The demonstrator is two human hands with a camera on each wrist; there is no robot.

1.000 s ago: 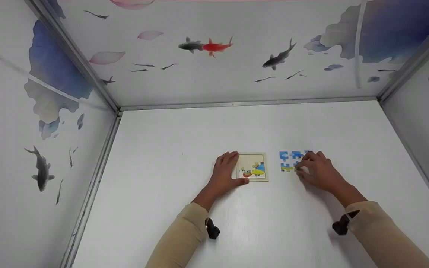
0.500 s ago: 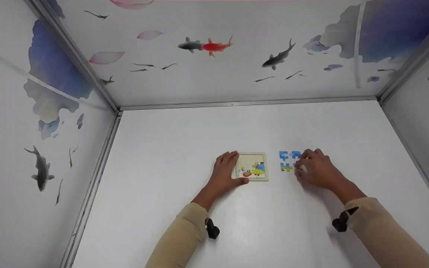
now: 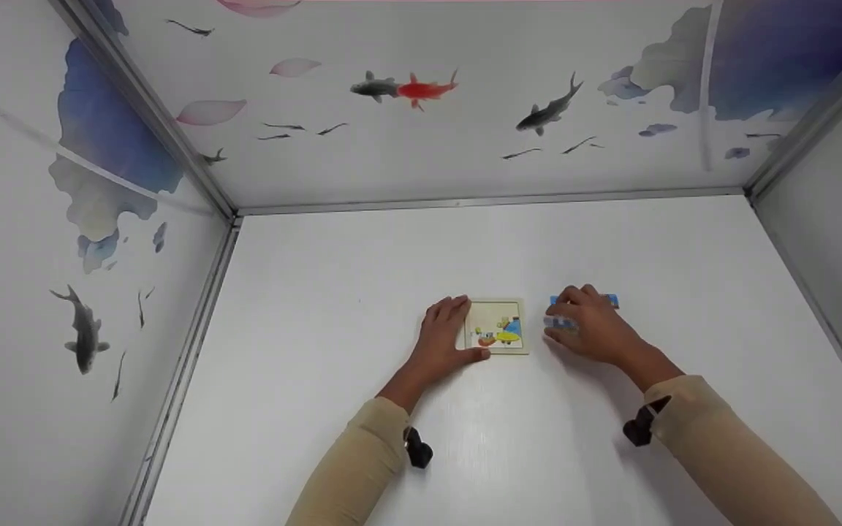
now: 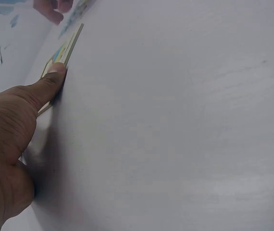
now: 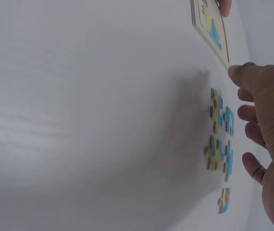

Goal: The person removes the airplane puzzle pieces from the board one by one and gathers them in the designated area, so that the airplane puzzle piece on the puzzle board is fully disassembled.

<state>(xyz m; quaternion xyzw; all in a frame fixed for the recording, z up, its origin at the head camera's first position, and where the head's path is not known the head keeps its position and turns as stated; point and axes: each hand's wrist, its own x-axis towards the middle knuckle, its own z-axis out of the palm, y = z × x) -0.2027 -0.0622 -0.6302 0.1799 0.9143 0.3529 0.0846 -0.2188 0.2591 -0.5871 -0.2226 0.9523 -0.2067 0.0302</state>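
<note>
My left hand (image 3: 441, 337) holds the square wooden puzzle board (image 3: 525, 329) at its left side, fingers at the far corner and thumb at the near edge. A few coloured pieces fill the board's lower part; its upper part shows bare wood. To the right, my right hand (image 3: 596, 327) hovers above several loose blue and yellow jigsaw pieces (image 5: 214, 154). Its thumb and index finger (image 5: 242, 73) come together close to the board's corner in the right wrist view. They seem to pinch a jigsaw piece, mostly hidden by the thumb.
The loose pieces lie in two rows, with one piece (image 5: 224, 200) apart at the end. The white tabletop (image 3: 362, 277) is bounded by a far wall (image 3: 392, 161) and side walls with printed fish. Black wrist cameras (image 3: 418, 448) hang under both sleeves.
My right hand has shifted left from the right end of the loose pieces toward the board, now covering the left ones in the head view. My left hand and the board stay put.
</note>
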